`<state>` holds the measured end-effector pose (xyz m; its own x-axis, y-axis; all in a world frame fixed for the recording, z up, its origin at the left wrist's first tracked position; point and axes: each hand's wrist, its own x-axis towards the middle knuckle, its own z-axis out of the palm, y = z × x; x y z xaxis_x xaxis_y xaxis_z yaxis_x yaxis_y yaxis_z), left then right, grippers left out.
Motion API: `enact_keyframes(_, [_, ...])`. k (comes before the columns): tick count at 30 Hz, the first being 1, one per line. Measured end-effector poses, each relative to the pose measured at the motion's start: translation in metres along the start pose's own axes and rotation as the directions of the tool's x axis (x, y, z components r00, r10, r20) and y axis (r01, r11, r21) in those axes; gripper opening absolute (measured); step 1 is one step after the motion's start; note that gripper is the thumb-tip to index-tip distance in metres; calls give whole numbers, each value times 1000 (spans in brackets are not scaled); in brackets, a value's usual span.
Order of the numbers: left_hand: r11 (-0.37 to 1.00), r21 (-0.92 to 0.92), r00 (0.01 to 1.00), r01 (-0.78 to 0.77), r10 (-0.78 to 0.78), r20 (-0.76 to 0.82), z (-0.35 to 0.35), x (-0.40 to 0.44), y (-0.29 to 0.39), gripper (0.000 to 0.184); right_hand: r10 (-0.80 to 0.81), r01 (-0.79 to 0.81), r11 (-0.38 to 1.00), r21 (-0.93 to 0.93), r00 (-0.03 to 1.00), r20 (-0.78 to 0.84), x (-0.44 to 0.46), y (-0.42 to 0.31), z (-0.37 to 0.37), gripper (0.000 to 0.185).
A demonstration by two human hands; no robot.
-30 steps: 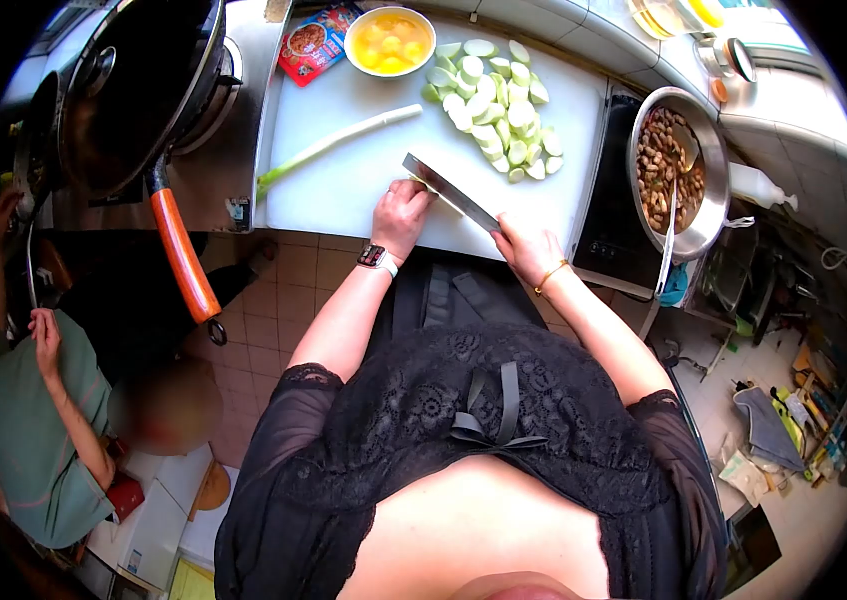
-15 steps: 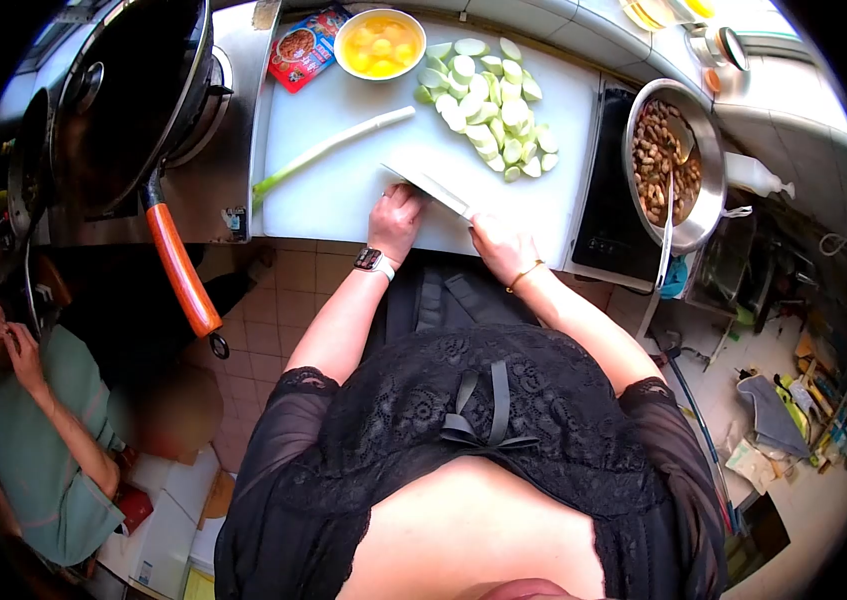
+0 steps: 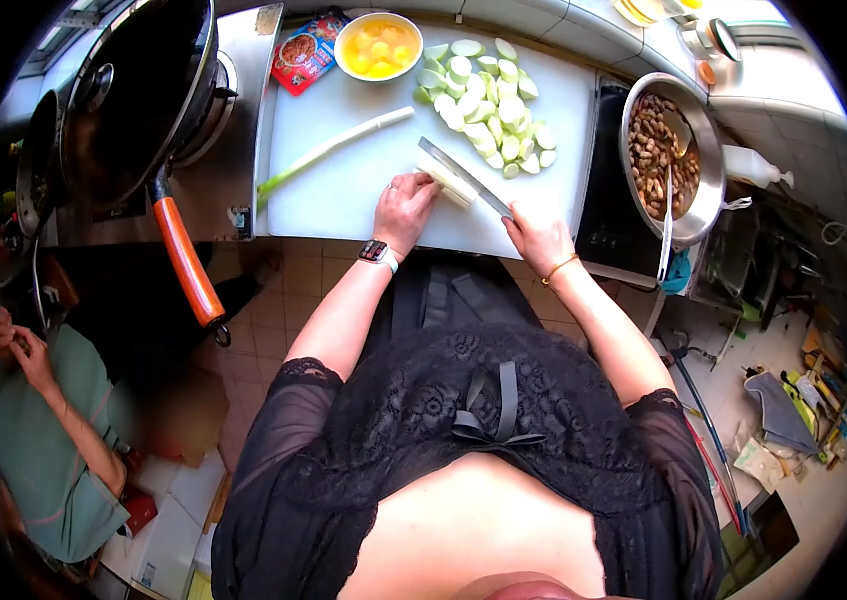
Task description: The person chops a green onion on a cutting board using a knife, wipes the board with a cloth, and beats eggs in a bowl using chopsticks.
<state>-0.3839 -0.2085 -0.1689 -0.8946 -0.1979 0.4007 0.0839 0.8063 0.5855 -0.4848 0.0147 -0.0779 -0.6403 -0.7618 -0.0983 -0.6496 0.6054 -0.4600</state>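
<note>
Some pale stalk (image 3: 453, 187) lies on the board (image 3: 328, 208) near its front edge, its left end pinched by your left hand (image 3: 406, 210). Your right hand (image 3: 540, 240) grips the knife (image 3: 467, 178), which slants just beside the stalk; the slices (image 3: 495, 108) lie farther back.

Found pale stalk (image 3: 451, 187) partly hidden by left hand (image 3: 406, 208), pan (image 3: 133, 100) cut off by top edge. Could not read tiny print on packet (image 3: 305, 62).

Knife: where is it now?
Head view: knife in the right grip, blade between the white stalks and the sliced heap on the cutting board.
</note>
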Motion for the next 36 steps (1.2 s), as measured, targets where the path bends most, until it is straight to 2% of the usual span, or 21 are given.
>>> enact_keyframes(11, [996,80,999,-45,46,-10,4,6,-3,13,-32,32,999,4,999,-4,-4,1,10,11])
enact_keyframes(14, [995,84,999,-43,45,-12,8,3,-6,13,-42,44,998,-51,999,34,-3,1,16,9])
enact_keyframes(20, [992,101,997,-71,73,-12,13,-5,-14,12,-72,68,990,-124,997,-25,7,-7,56,7])
enact_keyframes(23, [995,93,999,-36,32,35,12,-3,-10,12,-91,88,995,-48,995,-49,22,0,53,9])
enact_keyframes(24, [994,101,996,-39,30,85,8,0,-8,12,-64,64,996,-69,998,2,25,3,44,11])
enact_keyframes(27, [992,79,990,-98,89,106,-3,12,-2,16,-109,110,994,11,990,-91,19,5,25,12])
enact_keyframes(29, [989,91,983,-119,105,152,-8,19,-1,22,-95,103,993,54,986,-134,6,4,13,13])
enact_keyframes(31, [956,144,944,-253,211,255,-10,31,1,36,-29,43,996,77,984,-174,-5,8,6,13])
enact_keyframes(33, [953,121,934,-278,239,267,-7,36,-3,32,34,-20,996,84,985,-168,-15,9,5,13])
enact_keyframes(35, [964,20,906,-266,242,346,-6,38,-10,29,112,-104,993,63,983,-148,-21,12,8,14])
enact_keyframes(36, [962,37,919,-270,246,307,-7,36,-12,25,111,-102,993,66,982,-150,-22,12,10,14])
